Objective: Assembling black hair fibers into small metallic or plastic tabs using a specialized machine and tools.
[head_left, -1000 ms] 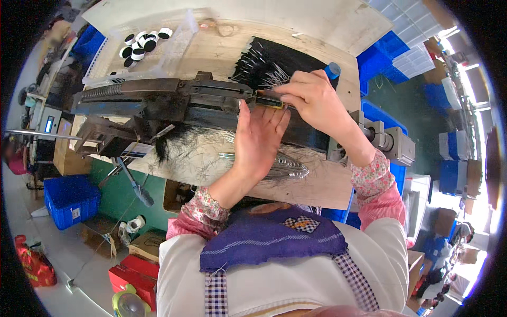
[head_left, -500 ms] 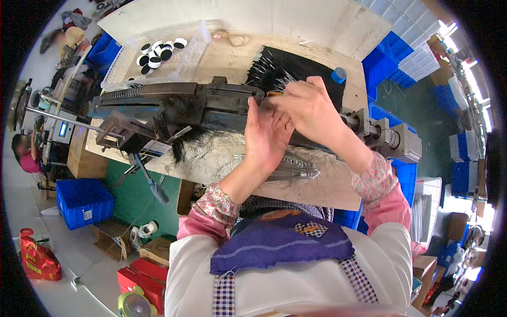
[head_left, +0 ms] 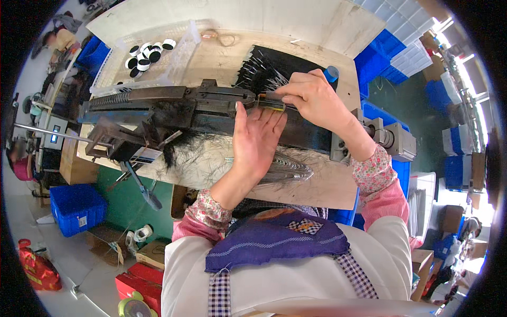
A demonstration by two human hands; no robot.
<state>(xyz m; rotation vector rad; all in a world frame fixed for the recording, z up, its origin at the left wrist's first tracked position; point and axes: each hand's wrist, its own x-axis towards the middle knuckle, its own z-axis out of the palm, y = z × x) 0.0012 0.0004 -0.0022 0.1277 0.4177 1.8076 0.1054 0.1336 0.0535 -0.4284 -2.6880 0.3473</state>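
Note:
A long dark metal machine lies across the wooden table in front of me. My left hand is open, palm up, its fingers stretched out against the machine's near side. Beside its fingertips, a narrow yellow strip shows on the machine. My right hand is closed in a pinch over the bar just right of there; whatever its fingertips hold is hidden. Below the hands lies a bundle of bent silvery wires. Behind them, thin pale wires rest on a black cloth.
A clear plastic basket at the back left holds several black-and-white round caps. A blue cap stands by the cloth. Loose black bristles litter the table. A metal cylinder sits at the machine's right end.
My right hand has drawn away from my left fingers and sits lower against the bar. My left fingers have straightened, and the yellow strip now shows. The whole view has shifted slightly.

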